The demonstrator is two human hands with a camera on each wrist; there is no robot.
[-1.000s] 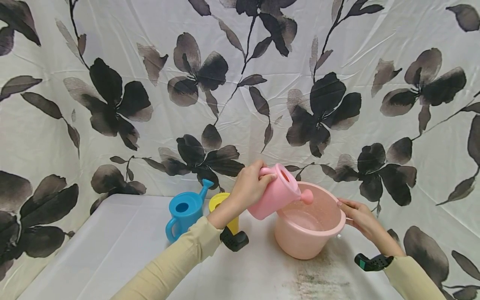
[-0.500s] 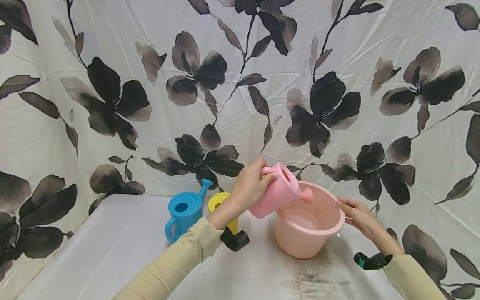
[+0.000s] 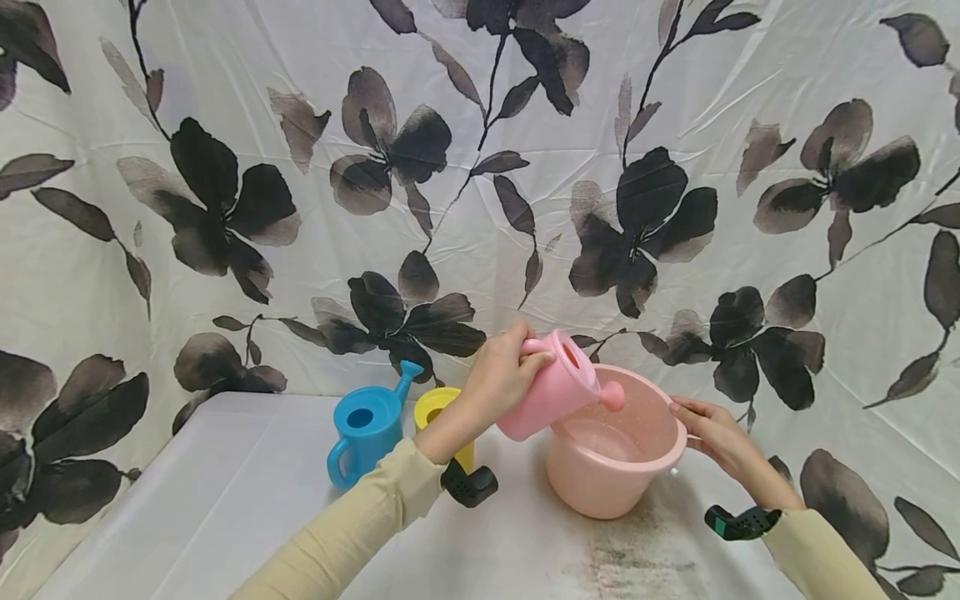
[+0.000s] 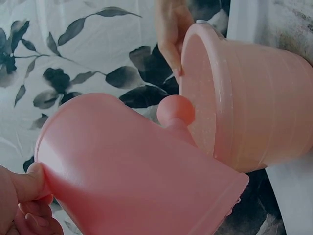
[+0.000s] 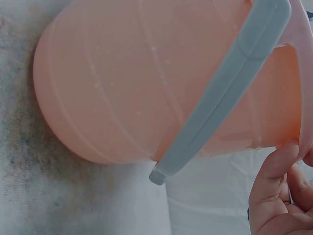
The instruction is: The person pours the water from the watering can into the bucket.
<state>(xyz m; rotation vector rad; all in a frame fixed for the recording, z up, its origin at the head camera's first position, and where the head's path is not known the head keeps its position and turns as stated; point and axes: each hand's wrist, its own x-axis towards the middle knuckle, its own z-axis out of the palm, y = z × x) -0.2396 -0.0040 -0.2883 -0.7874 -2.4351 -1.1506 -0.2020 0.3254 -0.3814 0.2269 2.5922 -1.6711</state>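
My left hand [image 3: 497, 372] grips a pink watering can [image 3: 546, 400] by its handle. The can is tilted to the right, and its round sprinkler head [image 3: 612, 396] is over the mouth of a light pink bucket [image 3: 600, 486]. No stream of water can be made out. Drops dot the inside of the bucket. My right hand [image 3: 718, 437] pinches the bucket's right rim between thumb and fingers. In the right wrist view, a grey handle [image 5: 220, 93] hangs along the bucket's side.
A blue watering can [image 3: 378, 433] stands to the left on the white table [image 3: 225, 492]. Beside it a yellow watering can [image 3: 466, 457] is partly hidden behind my left forearm. A floral curtain [image 3: 480, 208] hangs behind. Dark smudges [image 3: 633, 558] mark the tabletop before the bucket.
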